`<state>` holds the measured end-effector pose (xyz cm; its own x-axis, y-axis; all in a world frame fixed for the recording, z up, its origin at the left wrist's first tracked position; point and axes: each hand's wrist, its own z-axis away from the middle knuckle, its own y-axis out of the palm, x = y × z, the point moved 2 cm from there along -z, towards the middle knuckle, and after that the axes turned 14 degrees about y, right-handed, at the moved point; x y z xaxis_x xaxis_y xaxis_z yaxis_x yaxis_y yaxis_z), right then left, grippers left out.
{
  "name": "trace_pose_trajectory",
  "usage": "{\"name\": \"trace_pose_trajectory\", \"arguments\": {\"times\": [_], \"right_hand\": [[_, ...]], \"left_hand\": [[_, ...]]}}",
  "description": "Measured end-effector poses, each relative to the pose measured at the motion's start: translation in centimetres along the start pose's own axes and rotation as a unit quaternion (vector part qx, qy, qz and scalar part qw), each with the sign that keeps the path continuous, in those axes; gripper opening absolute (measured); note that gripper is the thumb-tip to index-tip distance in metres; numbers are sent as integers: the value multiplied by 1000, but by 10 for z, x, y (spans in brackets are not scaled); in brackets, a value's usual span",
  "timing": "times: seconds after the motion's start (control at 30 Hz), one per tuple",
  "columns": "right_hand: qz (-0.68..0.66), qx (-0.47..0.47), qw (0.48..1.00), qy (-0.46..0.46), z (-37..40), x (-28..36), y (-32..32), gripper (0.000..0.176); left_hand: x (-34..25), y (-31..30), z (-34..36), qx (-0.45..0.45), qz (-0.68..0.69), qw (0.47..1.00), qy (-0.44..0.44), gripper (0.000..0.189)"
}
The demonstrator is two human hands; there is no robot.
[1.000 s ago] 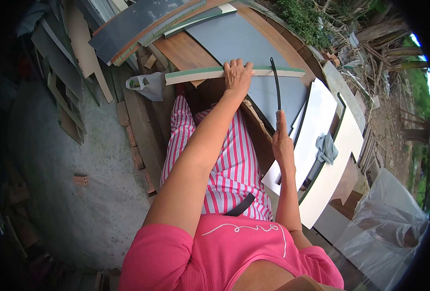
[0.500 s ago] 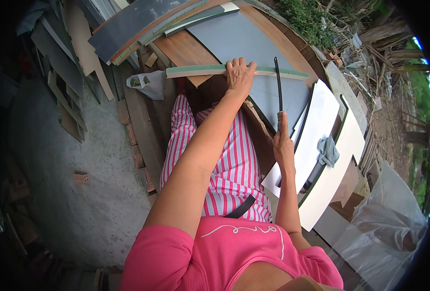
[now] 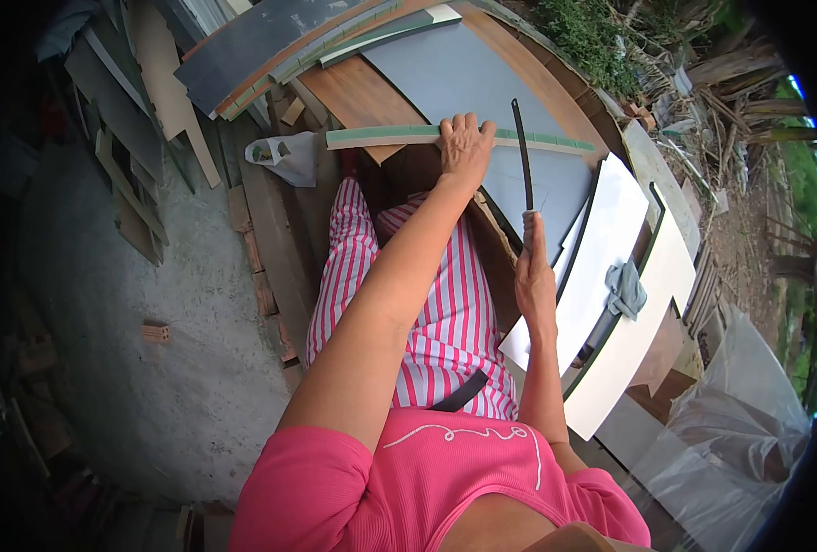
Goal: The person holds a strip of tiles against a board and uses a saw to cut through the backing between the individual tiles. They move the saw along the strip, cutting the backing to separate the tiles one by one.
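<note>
My left hand (image 3: 465, 147) presses down on a long narrow board strip (image 3: 381, 136) with a green edge, which lies across a grey panel (image 3: 445, 78) and a brown wooden board (image 3: 358, 97). My right hand (image 3: 534, 267) grips the handle of a long dark blade (image 3: 521, 152). The blade points up and away from me, and its tip sits just right of my left hand, close to the strip. I cannot tell whether the blade touches the strip.
White panels (image 3: 611, 230) with a grey-blue cloth (image 3: 625, 285) lie to the right. Clear plastic sheeting (image 3: 730, 432) is at lower right. Stacked boards (image 3: 270, 41) lean at the back, a white bag (image 3: 284, 152) and concrete floor (image 3: 132, 294) with a brick (image 3: 155, 332) at left.
The blade in my right hand has shifted slightly left and upward along the strip. My left hand stays pressed on the strip; the view has drifted a little.
</note>
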<state>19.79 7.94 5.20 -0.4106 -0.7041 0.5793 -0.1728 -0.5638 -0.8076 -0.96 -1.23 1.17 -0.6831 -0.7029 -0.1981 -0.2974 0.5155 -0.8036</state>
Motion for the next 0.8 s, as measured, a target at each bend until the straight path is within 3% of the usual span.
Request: {"name": "trace_pose_trajectory", "arguments": {"times": [0.13,0.2,0.23,0.5,0.8], "right_hand": [[-12,-21,999,-45,-4,8,11,66],[3,55,996,66,-1,7,12,67],[3,54,996,70,0,4,12,67],[6,3,1000,17,-1,3,15,67],[29,-27,998,-42,-111,43,26,60]], "left_hand": [[0,2,0,0,-17,1000,-4,21],[0,3,-1,8,-13,1000,-5,21],[0,3,-1,15,-11,1000,-9,21],[0,2,0,-1,-13,1000,-1,21],[-1,3,0,6,-19,1000,-1,21]]}}
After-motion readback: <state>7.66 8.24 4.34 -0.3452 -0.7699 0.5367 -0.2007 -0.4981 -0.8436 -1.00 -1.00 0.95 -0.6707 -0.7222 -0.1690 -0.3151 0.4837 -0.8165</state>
